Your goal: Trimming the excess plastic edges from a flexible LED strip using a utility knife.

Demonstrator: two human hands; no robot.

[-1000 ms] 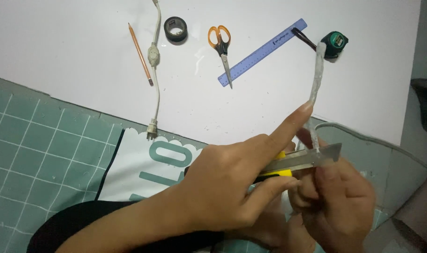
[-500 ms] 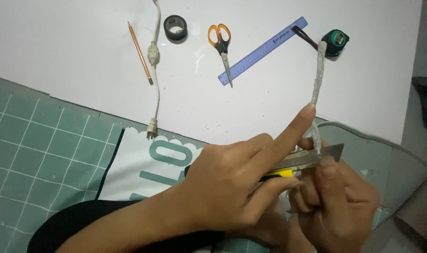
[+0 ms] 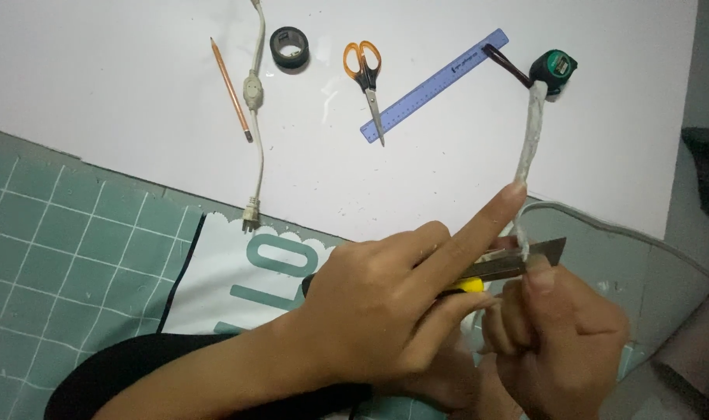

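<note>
While the right hand [image 3: 561, 342] clamps the pale cable [image 3: 528, 148] upright, the left hand [image 3: 386, 311] grips a yellow utility knife [image 3: 510, 268], blade against the cable, forefinger bracing it above.

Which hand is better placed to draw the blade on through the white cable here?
Left. The left hand grips the utility knife, its blade against the white cable. The right hand is occupied pinching that cable below the blade.

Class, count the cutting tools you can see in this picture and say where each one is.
2: orange-handled scissors lying on the white sheet, and a utility knife held in the left hand. Hands could hide others.
</note>
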